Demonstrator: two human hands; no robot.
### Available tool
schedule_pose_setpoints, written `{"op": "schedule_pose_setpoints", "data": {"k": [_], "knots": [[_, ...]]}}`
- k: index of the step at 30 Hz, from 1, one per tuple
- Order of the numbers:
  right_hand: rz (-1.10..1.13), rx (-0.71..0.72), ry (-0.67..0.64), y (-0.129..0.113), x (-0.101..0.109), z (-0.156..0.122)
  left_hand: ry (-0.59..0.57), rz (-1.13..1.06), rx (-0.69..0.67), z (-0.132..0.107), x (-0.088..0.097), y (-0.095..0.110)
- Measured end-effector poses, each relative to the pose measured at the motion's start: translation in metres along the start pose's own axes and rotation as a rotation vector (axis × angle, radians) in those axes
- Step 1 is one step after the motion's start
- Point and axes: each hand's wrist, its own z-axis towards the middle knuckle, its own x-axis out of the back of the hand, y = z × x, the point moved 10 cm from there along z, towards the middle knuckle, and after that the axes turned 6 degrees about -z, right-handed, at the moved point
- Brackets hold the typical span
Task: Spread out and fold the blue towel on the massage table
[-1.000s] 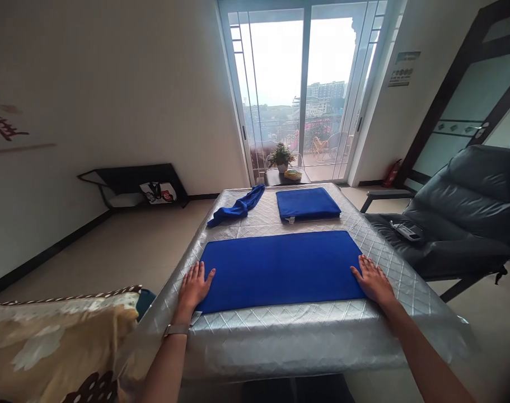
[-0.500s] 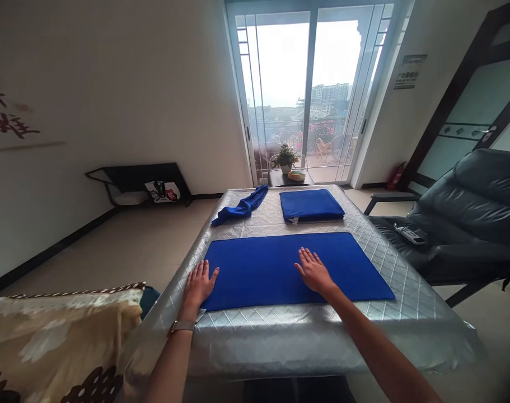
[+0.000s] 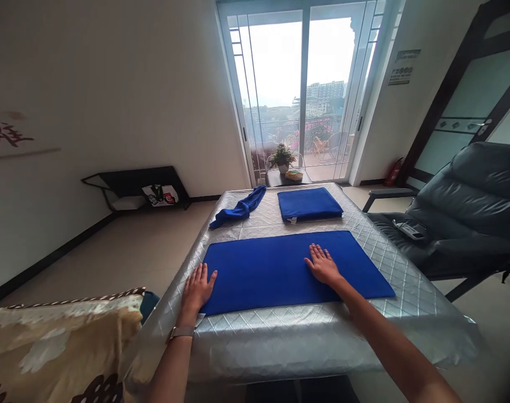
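Since a second ago, the right hand [image 3: 324,266] has moved from the right edge of the spread blue cloth [image 3: 261,274] in over its surface, while the left hand [image 3: 198,288] has stayed at the cloth's left edge. At far left, patterned bedding [image 3: 65,347] stands beside the table [image 3: 255,341], off its near left corner. Next comes the left hand by the table's left edge, flattened palm down, fingers straight toward the far edge and thumb out to the side over the cloth; its forearm, banded with a watch [image 3: 181,332], rises from the near side. Beyond it, a crumpled blue cloth [image 3: 240,211] slants along the left edge up to the far left corner. Centrally, the spread cloth lies smooth, its long side along the table's near edge. Behind it, toward the far right corner, sits a folded blue cloth [image 3: 309,202] with a white tag on its near side. Right of the spread cloth's middle lies the right hand, also flat and palm down, fingers extended away and slightly left, thumb parted leftward; its forearm slants in across the near edge. Past the table's right edge stands a dark armchair [image 3: 468,224].
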Motion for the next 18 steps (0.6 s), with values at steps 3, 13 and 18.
{"op": "schedule_pose_setpoints", "data": {"k": [3,13,18], "knots": [[-0.052,-0.151,-0.003,0.077,0.001,-0.007,-0.012,-0.003,0.006,0.000,0.000,0.001],[-0.052,-0.324,0.048,0.171,0.005,-0.026,-0.151,0.029,0.052,0.010,-0.008,-0.010],[-0.047,-0.332,0.078,0.170,0.003,-0.024,-0.093,0.042,-0.004,0.019,0.002,0.051]]}}
